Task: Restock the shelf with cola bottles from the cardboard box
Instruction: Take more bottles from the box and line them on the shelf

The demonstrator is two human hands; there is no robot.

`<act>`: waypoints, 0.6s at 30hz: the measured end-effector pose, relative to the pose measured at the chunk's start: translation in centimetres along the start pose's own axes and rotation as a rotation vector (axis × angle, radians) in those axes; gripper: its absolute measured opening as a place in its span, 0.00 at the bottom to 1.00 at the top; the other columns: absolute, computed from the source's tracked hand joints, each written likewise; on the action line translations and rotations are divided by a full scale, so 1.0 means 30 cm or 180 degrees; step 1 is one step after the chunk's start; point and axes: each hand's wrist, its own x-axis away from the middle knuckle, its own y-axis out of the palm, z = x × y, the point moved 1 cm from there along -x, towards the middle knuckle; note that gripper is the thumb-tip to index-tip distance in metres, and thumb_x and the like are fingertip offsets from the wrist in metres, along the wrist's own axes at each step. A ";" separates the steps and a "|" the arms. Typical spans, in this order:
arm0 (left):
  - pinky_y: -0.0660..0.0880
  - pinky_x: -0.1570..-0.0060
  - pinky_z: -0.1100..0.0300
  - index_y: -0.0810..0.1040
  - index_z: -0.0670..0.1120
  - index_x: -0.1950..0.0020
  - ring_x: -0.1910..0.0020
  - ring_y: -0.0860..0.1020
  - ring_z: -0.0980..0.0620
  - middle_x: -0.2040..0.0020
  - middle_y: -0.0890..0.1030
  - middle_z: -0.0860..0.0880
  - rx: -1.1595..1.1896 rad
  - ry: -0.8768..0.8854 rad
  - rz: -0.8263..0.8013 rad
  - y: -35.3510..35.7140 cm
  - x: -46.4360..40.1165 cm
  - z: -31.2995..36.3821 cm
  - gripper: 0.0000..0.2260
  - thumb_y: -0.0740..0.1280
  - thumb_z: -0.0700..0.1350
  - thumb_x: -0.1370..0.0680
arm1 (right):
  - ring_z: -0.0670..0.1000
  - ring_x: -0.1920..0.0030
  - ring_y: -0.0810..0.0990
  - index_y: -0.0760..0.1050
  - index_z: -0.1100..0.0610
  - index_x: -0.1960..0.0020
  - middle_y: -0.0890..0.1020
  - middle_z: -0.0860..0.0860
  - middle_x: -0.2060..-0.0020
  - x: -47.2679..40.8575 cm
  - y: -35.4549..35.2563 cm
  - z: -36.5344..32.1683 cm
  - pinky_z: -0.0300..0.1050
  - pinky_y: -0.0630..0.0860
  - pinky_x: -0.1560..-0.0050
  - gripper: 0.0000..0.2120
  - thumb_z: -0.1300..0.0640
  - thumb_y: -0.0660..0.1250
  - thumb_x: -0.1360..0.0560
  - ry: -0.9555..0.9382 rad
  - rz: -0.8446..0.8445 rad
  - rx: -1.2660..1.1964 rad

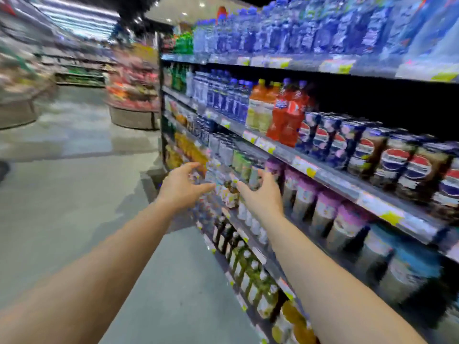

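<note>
1. Hands reach forward together: our left hand (182,186) and right hand (260,193) are both spread with loose fingers, holding nothing, in front of the blurred shelf (330,180).
2. Cola bottles (387,157) stand in a row on that shelf, up and right of our hands.
3. Red soda bottles (288,115) stand just left of them.

1. Shelf (330,181) runs from 12 o'clock down to 4 o'clock along the right side.
2. Cola bottles (387,155) stand on it at 3 o'clock.
3. Water bottles (310,28) fill the tier above, at 1 o'clock.
4. Floor (74,194) lies at 9 o'clock.
5. Left hand (180,186) and right hand (260,194) reach side by side at centre, before a lower tier.
</note>
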 end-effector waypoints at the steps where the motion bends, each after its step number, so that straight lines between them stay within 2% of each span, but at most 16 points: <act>1: 0.75 0.42 0.49 0.72 0.48 0.32 0.42 0.78 0.46 0.39 0.79 0.44 0.0058 -0.0039 0.0094 -0.030 -0.080 -0.060 0.34 0.78 0.55 0.35 | 0.53 0.39 0.74 0.67 0.55 0.31 0.75 0.53 0.37 -0.071 0.091 -0.016 0.41 0.67 0.46 0.29 0.45 0.70 0.28 -0.0081 -0.0055 -0.0058; 3: 0.74 0.40 0.52 0.73 0.46 0.33 0.42 0.77 0.50 0.37 0.78 0.46 0.0121 -0.0169 0.0306 -0.097 -0.238 -0.163 0.33 0.78 0.52 0.34 | 0.54 0.39 0.74 0.69 0.55 0.33 0.77 0.53 0.41 -0.215 0.271 -0.058 0.42 0.67 0.45 0.27 0.47 0.71 0.28 -0.0143 -0.0180 -0.0130; 5: 0.77 0.50 0.58 0.72 0.48 0.32 0.49 0.78 0.55 0.39 0.76 0.51 0.0078 -0.0306 0.0456 -0.179 -0.385 -0.251 0.33 0.77 0.54 0.35 | 0.55 0.41 0.76 0.71 0.55 0.36 0.77 0.52 0.47 -0.350 0.443 -0.114 0.46 0.70 0.46 0.26 0.47 0.71 0.29 -0.0117 -0.0345 -0.0163; 6: 0.77 0.55 0.61 0.71 0.50 0.32 0.53 0.78 0.58 0.41 0.75 0.54 0.0038 -0.0366 0.0547 -0.227 -0.454 -0.292 0.34 0.77 0.56 0.35 | 0.55 0.40 0.76 0.70 0.55 0.35 0.77 0.52 0.46 -0.421 0.526 -0.146 0.47 0.71 0.45 0.27 0.46 0.71 0.29 -0.0128 -0.0461 -0.0198; 7: 0.77 0.55 0.61 0.70 0.51 0.31 0.52 0.78 0.58 0.40 0.75 0.53 -0.0023 -0.0433 0.0619 -0.279 -0.524 -0.338 0.34 0.76 0.56 0.34 | 0.55 0.39 0.75 0.68 0.55 0.33 0.77 0.53 0.43 -0.491 0.609 -0.180 0.47 0.70 0.43 0.29 0.45 0.71 0.29 -0.0150 -0.0563 -0.0215; 9: 0.76 0.43 0.51 0.66 0.51 0.28 0.40 0.76 0.48 0.32 0.73 0.48 -0.0200 -0.0615 0.0678 -0.385 -0.654 -0.445 0.37 0.75 0.57 0.33 | 0.56 0.36 0.73 0.66 0.53 0.30 0.74 0.54 0.35 -0.619 0.773 -0.254 0.49 0.70 0.38 0.31 0.44 0.70 0.28 -0.0240 -0.0750 -0.0129; 11: 0.72 0.38 0.46 0.63 0.52 0.26 0.33 0.70 0.44 0.27 0.68 0.47 -0.0401 -0.0816 0.0730 -0.481 -0.768 -0.562 0.39 0.74 0.59 0.33 | 0.56 0.33 0.71 0.64 0.52 0.28 0.72 0.54 0.33 -0.728 0.943 -0.321 0.54 0.70 0.35 0.32 0.43 0.69 0.28 -0.0345 -0.0968 -0.0049; 18: 0.66 0.32 0.46 0.63 0.53 0.27 0.29 0.66 0.46 0.27 0.67 0.50 -0.1014 -0.1034 0.0761 -0.725 -1.233 -1.011 0.37 0.71 0.62 0.32 | 0.59 0.33 0.69 0.65 0.53 0.29 0.71 0.56 0.33 -1.069 1.555 -0.479 0.53 0.68 0.36 0.30 0.42 0.66 0.26 -0.0653 -0.1360 0.0186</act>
